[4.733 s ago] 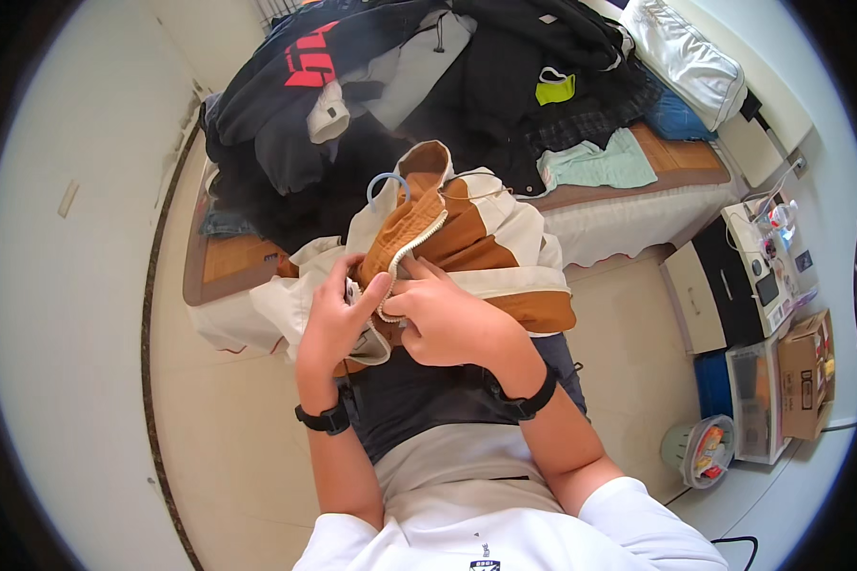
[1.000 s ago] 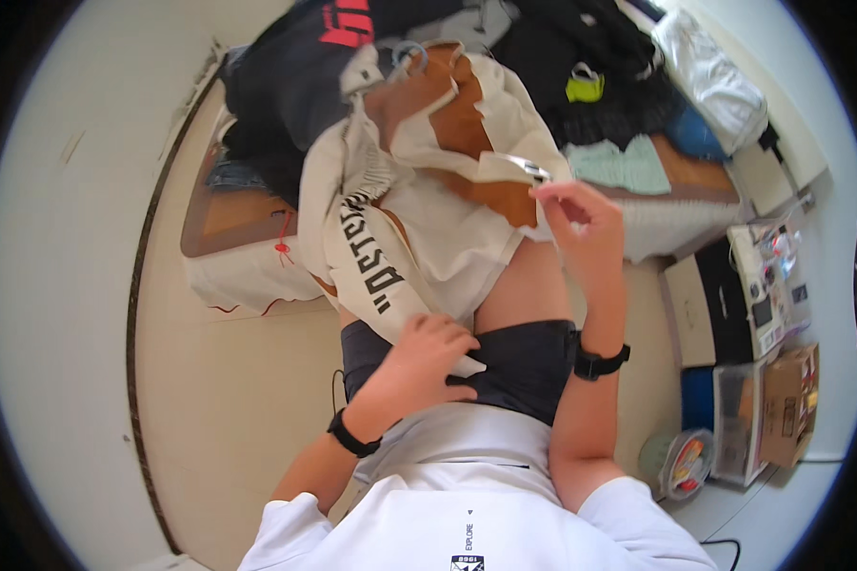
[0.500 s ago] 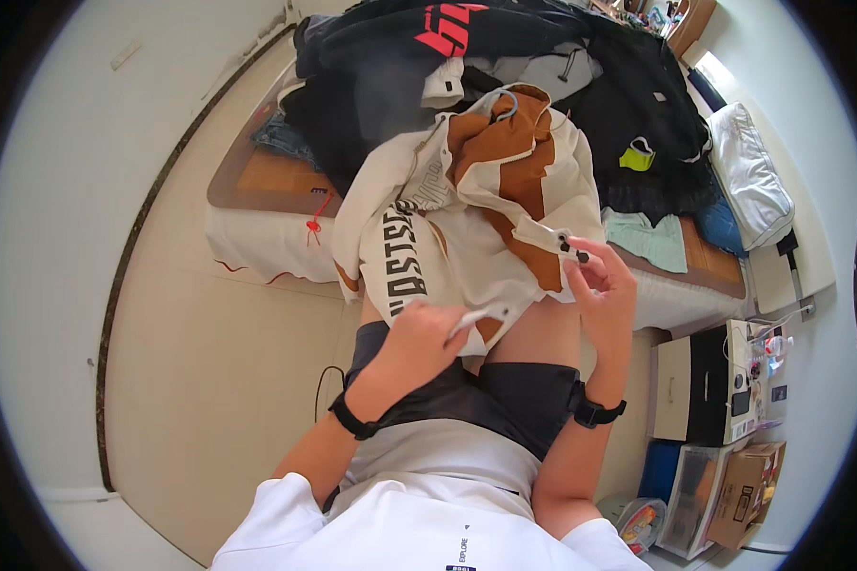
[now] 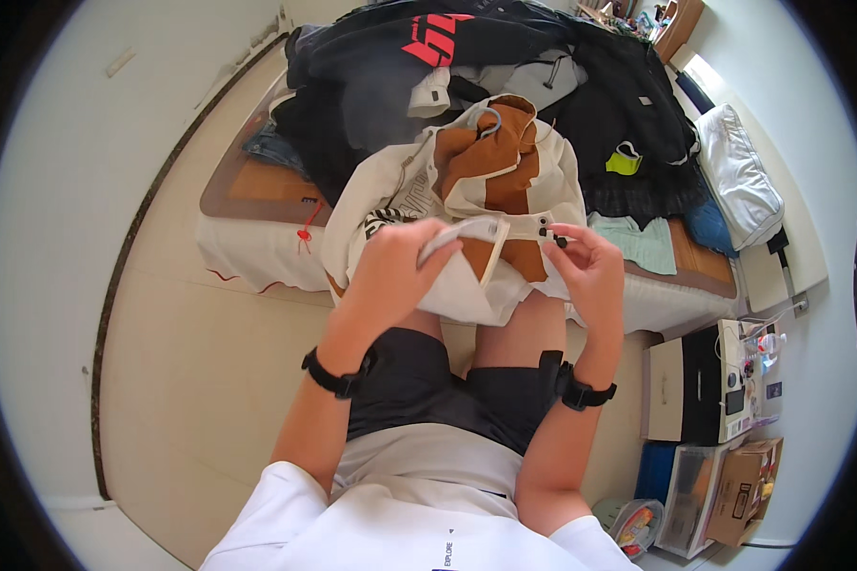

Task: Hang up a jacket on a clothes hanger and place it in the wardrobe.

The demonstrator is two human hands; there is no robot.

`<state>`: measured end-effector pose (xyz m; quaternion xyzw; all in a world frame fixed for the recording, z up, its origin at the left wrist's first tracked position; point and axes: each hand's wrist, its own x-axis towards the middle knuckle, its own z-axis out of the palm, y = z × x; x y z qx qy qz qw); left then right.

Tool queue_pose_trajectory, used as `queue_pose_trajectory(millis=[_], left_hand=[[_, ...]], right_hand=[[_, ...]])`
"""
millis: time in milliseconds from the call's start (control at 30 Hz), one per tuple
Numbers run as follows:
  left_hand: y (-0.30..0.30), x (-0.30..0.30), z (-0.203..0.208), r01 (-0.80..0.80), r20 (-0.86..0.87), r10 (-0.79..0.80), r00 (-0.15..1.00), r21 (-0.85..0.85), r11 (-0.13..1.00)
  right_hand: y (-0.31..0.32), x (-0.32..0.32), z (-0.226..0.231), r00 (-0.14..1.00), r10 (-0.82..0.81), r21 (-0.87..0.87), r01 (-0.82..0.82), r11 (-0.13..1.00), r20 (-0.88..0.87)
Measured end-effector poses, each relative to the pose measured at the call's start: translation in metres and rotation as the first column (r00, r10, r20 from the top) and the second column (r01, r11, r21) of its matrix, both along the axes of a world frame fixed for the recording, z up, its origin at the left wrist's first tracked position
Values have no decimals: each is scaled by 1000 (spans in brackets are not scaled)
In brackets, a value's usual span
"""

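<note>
A white and brown hooded jacket lies across my lap and the edge of the bed, with dark lettering on its sleeve. The curved hook of a grey hanger shows at its collar. My left hand is closed on a white front edge of the jacket and lifts it in a fold. On the other side, my right hand pinches the opposite edge beside small black fasteners, whose exact kind I cannot make out. The two held edges are close together over my thighs.
The bed carries a heap of dark clothes, a pale green garment and a white pillow. A red cord hangs at its edge. At the right stand a drawer cabinet and a cardboard box.
My left hand has moved up and away from me, raising the white edge toward my right hand. The right hand has shifted slightly left. Both still hold the jacket.
</note>
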<state>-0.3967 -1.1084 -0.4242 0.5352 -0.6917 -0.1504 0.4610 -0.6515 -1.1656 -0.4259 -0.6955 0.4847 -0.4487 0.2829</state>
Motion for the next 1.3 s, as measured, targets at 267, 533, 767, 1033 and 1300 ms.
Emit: queue_pose_trajectory(millis=[267, 533, 767, 1033, 1300], left_hand=[[-33, -32, -12, -170, -7, 171, 985, -176, 970], [-26, -50, -32, 41, -34, -39, 999, 66, 997], [-19, -64, -29, 126, -54, -124, 991, 26, 992], [-29, -68, -54, 129, -72, -130, 989, -17, 991], [-28, -74, -54, 239, -101, -230, 968, 91, 967]], right_hand=[[0, 0, -18, 964, 48, 114, -80, 990, 262], [5, -9, -28, 983, 118, 113, -135, 984, 143], [7, -4, -24, 978, 163, 143, -181, 973, 128], [8, -3, -27, 951, 213, 215, -261, 941, 223], [3, -5, -29, 989, 148, -77, -148, 986, -12]])
